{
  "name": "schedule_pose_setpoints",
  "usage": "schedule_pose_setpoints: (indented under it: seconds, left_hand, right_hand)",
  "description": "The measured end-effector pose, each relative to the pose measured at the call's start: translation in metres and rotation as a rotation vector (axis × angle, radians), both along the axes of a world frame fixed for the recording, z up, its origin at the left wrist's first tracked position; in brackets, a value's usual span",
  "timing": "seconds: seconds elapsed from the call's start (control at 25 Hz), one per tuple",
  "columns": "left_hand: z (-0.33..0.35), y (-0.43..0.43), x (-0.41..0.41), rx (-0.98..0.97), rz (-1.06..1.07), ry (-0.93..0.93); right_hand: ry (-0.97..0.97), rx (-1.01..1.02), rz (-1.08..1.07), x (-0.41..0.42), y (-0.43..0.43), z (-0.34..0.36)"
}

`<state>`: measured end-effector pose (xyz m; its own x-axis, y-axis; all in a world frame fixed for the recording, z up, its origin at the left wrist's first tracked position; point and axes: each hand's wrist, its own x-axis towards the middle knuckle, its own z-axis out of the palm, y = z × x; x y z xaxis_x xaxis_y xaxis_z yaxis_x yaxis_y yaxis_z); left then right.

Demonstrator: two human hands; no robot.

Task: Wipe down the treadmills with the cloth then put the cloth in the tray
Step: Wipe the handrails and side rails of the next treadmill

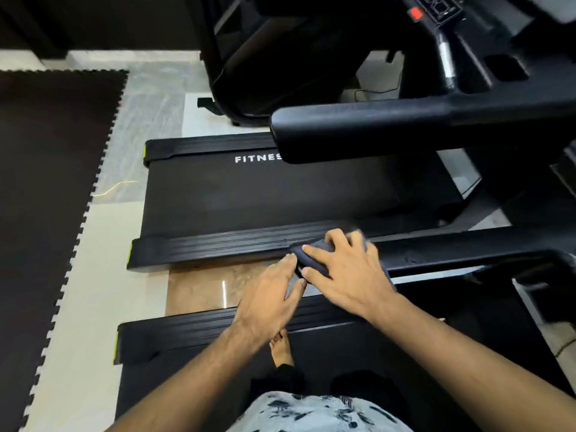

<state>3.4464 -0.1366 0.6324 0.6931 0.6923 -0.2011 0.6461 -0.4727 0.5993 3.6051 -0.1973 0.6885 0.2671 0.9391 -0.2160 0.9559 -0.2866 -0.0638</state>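
Two treadmills showed, and you were mid-wipe. Your left hand (268, 294), fingers straight, touched the edge of the dark cloth (312, 260), and your right hand (349, 271), fingers spread, pressed it onto the far treadmill's side rail (218, 244). More wiping probably remained, and no tray showed. White lettering (258, 158) read "FITNES", the rest hidden.

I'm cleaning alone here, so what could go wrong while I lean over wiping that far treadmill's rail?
Leaning across the gap, you could slip onto the glossy floor. Your bare foot sits by the near treadmill's edge and might slide off. The handrail hangs above the cloth; you might bump it.
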Motion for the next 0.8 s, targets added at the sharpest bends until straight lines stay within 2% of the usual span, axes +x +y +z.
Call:
schedule_pose_setpoints:
  seconds: [0.2, 0.28, 0.36, 0.44, 0.52, 0.56, 0.64, 0.72, 0.76, 0.8]
  left_hand:
    - [-0.001, -0.001, 0.010, 0.019, 0.072, -0.030]
    - [0.001, -0.002, 0.012, 0.018, 0.109, -0.015]
    - [0.005, -0.003, 0.014, 0.027, 0.129, 0.003]
    - [0.010, -0.004, 0.016, 0.053, 0.130, 0.001]
    - [0.011, -0.006, 0.015, 0.061, 0.144, 0.011]
    - [0.012, -0.008, 0.015, 0.047, 0.163, 0.011]
    - [0.009, -0.009, 0.013, 0.028, 0.167, -0.011]
    - [0.007, -0.010, 0.012, 0.023, 0.139, 0.007]
    - [0.008, -0.009, 0.011, 0.021, 0.128, 0.025]
    - [0.008, -0.008, 0.011, 0.023, 0.112, 0.044]
  right_hand:
    - [0.104, -0.145, 0.251, 0.026, 0.027, -0.020]
    - [0.140, -0.260, 0.145, 0.042, 0.049, -0.025]
    - [0.088, -0.232, 0.031, 0.040, 0.054, -0.025]
    - [-0.016, -0.132, 0.166, 0.021, 0.032, -0.026]
    - [0.093, -0.154, 0.264, 0.018, 0.020, -0.025]
    - [0.139, -0.196, 0.248, 0.027, 0.029, -0.026]
    - [0.181, -0.350, 0.044, 0.055, 0.064, -0.032]
    - [0.130, -0.428, -0.082, 0.054, 0.076, -0.033]
    - [0.069, -0.379, -0.017, 0.043, 0.066, -0.033]
    - [0.043, -0.237, 0.104, 0.027, 0.048, -0.028]
